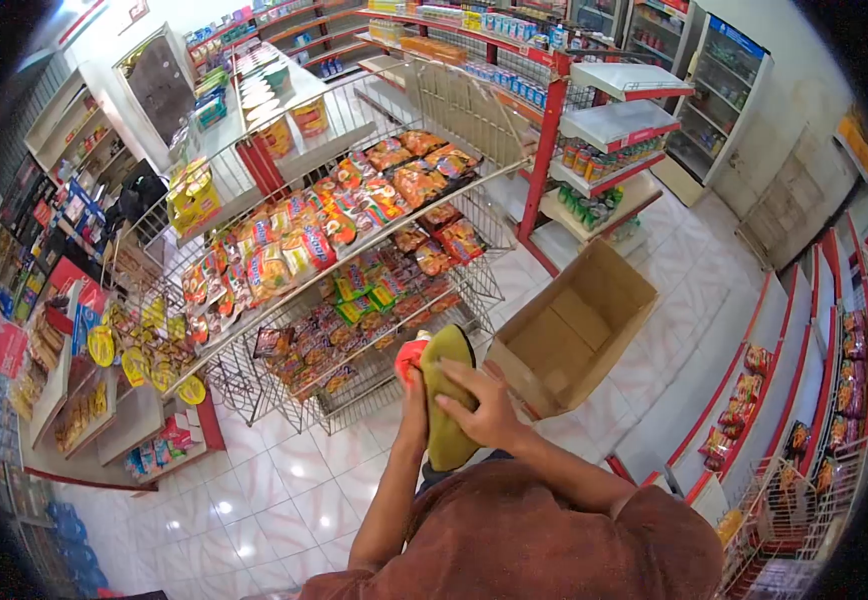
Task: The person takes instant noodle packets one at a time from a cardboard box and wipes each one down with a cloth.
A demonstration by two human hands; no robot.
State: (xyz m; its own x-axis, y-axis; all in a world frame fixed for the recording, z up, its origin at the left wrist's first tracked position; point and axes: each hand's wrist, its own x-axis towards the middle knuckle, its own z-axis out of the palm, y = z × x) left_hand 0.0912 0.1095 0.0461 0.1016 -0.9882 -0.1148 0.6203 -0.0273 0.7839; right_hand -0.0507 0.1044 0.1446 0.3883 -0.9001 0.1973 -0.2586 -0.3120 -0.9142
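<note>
Close to my body, an olive-green cloth (446, 348) hangs draped in front of my chest. My right hand (481, 402) presses on the cloth with its fingers bent round it. My left hand (414, 398) grips a red and white packet (410, 358) right beside the cloth; the fabric hides part of the packet and most of those fingers. What kind of packet it is cannot be read. Just beyond both hands stands a wire rack (354, 425), its upper tier loaded with noodle packets (306, 248) in orange and red.
An open cardboard box (594, 320) stands on the tiled floor to the right of the rack. Low shelves (699, 430) with red edges and snack packets line the right side. A display with yellow tags (136, 366) is at the left. Glass-door fridges (719, 95) stand at the back.
</note>
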